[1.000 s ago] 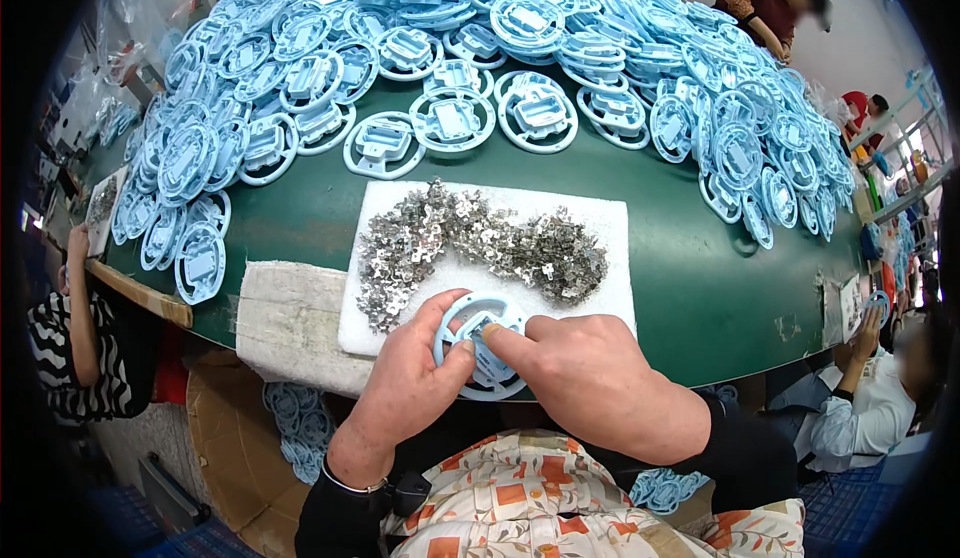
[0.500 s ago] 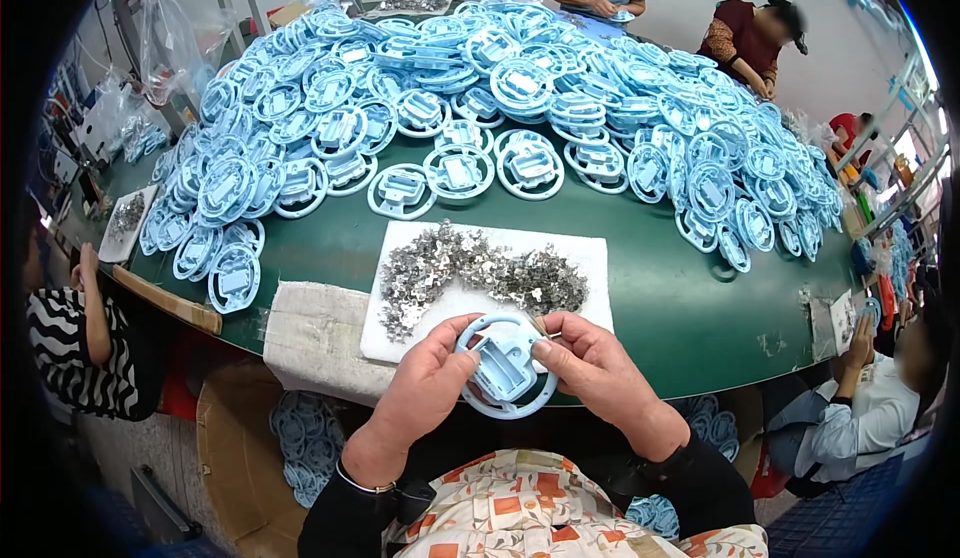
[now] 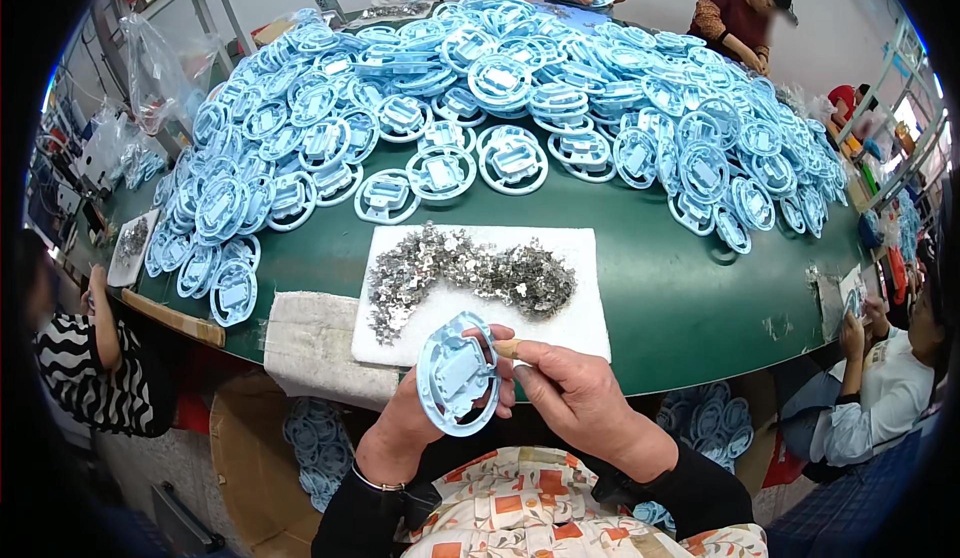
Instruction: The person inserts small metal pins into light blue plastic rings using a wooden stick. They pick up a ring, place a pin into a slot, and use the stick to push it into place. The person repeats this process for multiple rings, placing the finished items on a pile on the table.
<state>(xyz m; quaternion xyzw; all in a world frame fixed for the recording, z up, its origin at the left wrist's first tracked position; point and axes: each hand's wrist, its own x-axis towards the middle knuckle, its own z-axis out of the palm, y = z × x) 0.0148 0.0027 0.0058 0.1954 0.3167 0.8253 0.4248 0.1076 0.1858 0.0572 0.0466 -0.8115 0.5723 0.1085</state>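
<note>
Orange squares dot the pale apron [image 3: 540,508] at the near side. Just beyond, the left hand [image 3: 402,413] grasps a light-blue plastic ring [image 3: 457,370], tilted up at the table's near edge. The right hand [image 3: 585,388] is at that ring's right side, its fingers bent toward it; whether their tips pinch anything cannot be told. Farther on, a whitish pad [image 3: 320,343] lies left of a white foam sheet [image 3: 588,313] bearing heaped small metal pieces [image 3: 535,278], on the green table [image 3: 690,318]. Beyond spreads a broad pile of blue rings [image 3: 500,78]; 3 co-workers [image 3: 725,18] are at the far side.
</note>
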